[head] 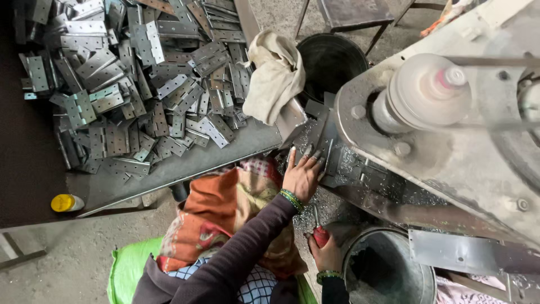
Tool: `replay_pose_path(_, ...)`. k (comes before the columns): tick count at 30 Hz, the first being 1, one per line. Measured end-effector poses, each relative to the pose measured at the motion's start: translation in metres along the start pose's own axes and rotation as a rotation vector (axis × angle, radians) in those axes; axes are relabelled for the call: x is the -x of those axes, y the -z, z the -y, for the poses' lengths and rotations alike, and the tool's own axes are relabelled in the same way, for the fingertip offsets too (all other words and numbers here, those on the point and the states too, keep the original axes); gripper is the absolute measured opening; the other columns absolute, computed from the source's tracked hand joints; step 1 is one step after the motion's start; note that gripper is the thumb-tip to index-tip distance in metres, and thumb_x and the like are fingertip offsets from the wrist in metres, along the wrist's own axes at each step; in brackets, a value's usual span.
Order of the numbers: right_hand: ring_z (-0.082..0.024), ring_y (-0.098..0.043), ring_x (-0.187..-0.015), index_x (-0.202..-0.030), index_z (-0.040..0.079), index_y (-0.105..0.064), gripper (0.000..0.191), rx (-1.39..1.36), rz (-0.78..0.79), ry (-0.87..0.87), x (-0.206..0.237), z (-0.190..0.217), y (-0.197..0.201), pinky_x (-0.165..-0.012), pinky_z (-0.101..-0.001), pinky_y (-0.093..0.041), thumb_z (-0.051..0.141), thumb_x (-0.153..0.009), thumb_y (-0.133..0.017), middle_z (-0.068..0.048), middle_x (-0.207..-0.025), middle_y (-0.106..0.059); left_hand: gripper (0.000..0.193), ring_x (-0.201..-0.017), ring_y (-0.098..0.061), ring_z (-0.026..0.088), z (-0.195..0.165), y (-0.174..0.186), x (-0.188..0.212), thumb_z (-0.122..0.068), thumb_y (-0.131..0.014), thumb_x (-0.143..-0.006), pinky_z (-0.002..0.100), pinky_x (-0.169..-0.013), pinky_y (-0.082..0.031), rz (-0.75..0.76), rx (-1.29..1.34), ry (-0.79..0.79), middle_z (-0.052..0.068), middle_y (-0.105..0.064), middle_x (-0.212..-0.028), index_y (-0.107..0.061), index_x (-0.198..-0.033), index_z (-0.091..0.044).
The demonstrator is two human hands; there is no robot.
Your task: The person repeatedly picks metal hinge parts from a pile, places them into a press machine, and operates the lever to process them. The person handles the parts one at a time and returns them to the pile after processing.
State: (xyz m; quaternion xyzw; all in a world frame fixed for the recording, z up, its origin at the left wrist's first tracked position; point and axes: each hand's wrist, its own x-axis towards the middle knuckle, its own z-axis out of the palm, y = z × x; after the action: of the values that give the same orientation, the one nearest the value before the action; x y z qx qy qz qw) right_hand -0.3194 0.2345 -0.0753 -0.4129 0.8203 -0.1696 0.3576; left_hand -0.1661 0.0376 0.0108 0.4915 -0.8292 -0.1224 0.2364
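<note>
**A:** Item one, your hands?

**B:** Your left hand, fingers spread flat, presses a hinge plate against the machine bed, among metal shavings. Your right hand is closed around a red-handled tool, low beside your knee.

**A:** Item two, what surrounds them?

**B:** A galvanised bucket sits just right of your right hand. A grey machine housing with a dusty spindle looms over the plate. A black bucket stands behind, a cream rag draped beside its rim. An orange patterned cloth covers your lap; a green sack lies under you.

**A:** Item three, surface and room?

**B:** A dark steel table to your left carries a heap of loose grey hinges. A yellow-capped bottle lies at its near edge. Bare concrete floor; a metal stool beyond the black bucket.
</note>
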Motion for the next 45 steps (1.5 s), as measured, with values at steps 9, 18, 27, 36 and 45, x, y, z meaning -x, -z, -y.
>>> replay_pose_path(9, -0.039, -0.073, -0.081, -0.112, 0.001, -0.071, 0.061, -0.154, 0.281, 0.017, -0.015, 0.007, 0.044, -0.077, -0.0451, -0.056, 0.051, -0.078, -0.078, -0.021, -0.09, -0.076, 0.049, -0.149, -0.041, 0.028, -0.003, 0.01, 0.004, -0.02, -0.054, -0.094, 0.065, -0.127, -0.001, 0.095, 0.011, 0.022, 0.009, -0.049, -0.156, -0.058, -0.142, -0.009)
replay_pose_path(18, -0.041, -0.072, -0.099, -0.12, 0.011, -0.068, 0.062, 0.116, -0.154, 0.071, 0.004, -0.008, 0.0, -0.087, -0.046, -0.055, 0.051, -0.074, -0.08, -0.02, -0.107, -0.075, 0.04, -0.149, -0.039, 0.03, -0.011, 0.023, 0.004, -0.021, -0.056, -0.093, 0.065, -0.126, -0.005, 0.094, 0.038, -0.052, 0.013, -0.046, -0.158, -0.064, -0.13, -0.007)
replay_pose_path(27, -0.037, -0.075, -0.092, -0.111, 0.013, -0.075, 0.051, 0.161, 0.127, -0.037, -0.001, 0.018, 0.049, -0.082, -0.0445, -0.059, 0.055, -0.082, -0.072, -0.017, -0.098, -0.08, 0.048, -0.144, -0.046, 0.03, 0.0, 0.023, 0.0, -0.021, -0.057, -0.093, 0.065, -0.129, -0.004, 0.153, 0.029, -0.064, 0.014, -0.056, -0.146, -0.062, -0.137, -0.004)
replay_pose_path(36, -0.045, -0.071, -0.091, -0.121, 0.011, -0.068, 0.07, 0.254, -0.147, 0.003, 0.002, -0.003, -0.007, -0.08, -0.0499, -0.055, 0.064, -0.076, -0.071, -0.022, -0.1, -0.075, 0.036, -0.139, -0.053, 0.029, -0.007, 0.007, 0.001, -0.017, -0.053, -0.096, 0.064, -0.128, -0.004, 0.1, 0.029, -0.031, 0.014, -0.059, -0.144, -0.066, -0.128, -0.006)
replay_pose_path(45, -0.04, -0.074, -0.097, -0.113, 0.011, -0.074, 0.063, 0.216, 0.084, -0.162, 0.004, 0.023, 0.057, -0.084, -0.0467, -0.057, 0.061, -0.075, -0.075, -0.02, -0.102, -0.078, 0.035, -0.141, -0.05, 0.028, 0.0, 0.009, -0.008, -0.017, -0.054, -0.095, 0.064, -0.128, -0.004, 0.075, 0.048, -0.038, 0.011, -0.057, -0.148, -0.067, -0.126, -0.008)
